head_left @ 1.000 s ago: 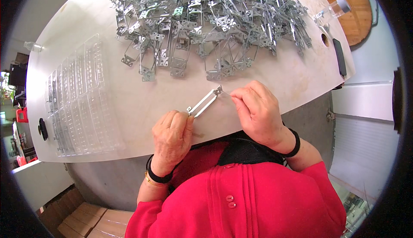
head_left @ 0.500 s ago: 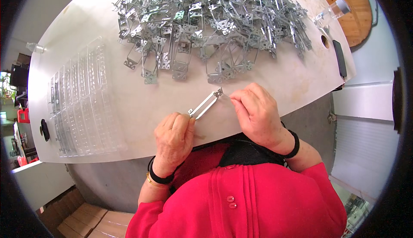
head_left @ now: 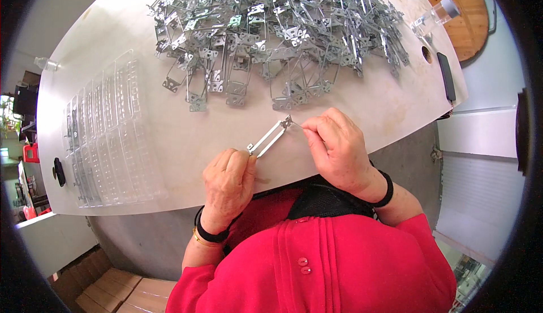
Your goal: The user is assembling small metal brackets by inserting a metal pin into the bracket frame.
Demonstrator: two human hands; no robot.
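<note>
In front of my body, my left hand [head_left: 229, 178] grips the near end of a slim metal bracket [head_left: 272, 144] between thumb and fingers. Two parallel bars run up and to the right to the bracket's small holed end plate. My right hand [head_left: 339, 146] is closed in a pinch on a thin, wire-like metal pin [head_left: 297, 124], which points left and reaches the end plate. Whether its tip sits in a hole is too small to tell. Beyond both hands lies a large heap of similar metal brackets [head_left: 249, 47].
Clear plastic trays [head_left: 116, 137] lie on the white table [head_left: 175, 137] at left, some metal parts in their left side. A dark small object [head_left: 59, 171] rests by the left edge. At right are a clear bottle [head_left: 438, 16], a table hole [head_left: 426, 54] and a black phone-like slab [head_left: 446, 76].
Both hands hold almost the same place. The pin in my right hand now shows more plainly against the end plate, which has turned very slightly.
</note>
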